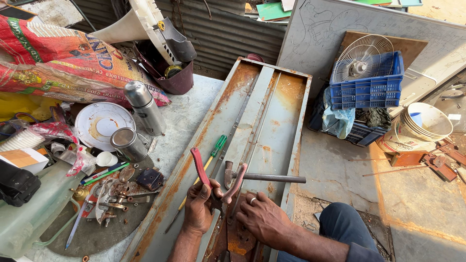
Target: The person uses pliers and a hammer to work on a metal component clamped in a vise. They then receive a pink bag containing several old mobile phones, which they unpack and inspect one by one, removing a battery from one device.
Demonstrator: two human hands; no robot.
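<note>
Your red-handled pliers (217,180) stand handles-up, spread in a V, nose down on the rusty grey metal tray (272,116). Hammer (262,177) lies flat just behind them.

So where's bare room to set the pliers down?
Free: the rusty metal panel beyond the hammer, and grey tabletop between flask and panel. Crowded: the round mat left of the left hand, littered with small parts.
</note>
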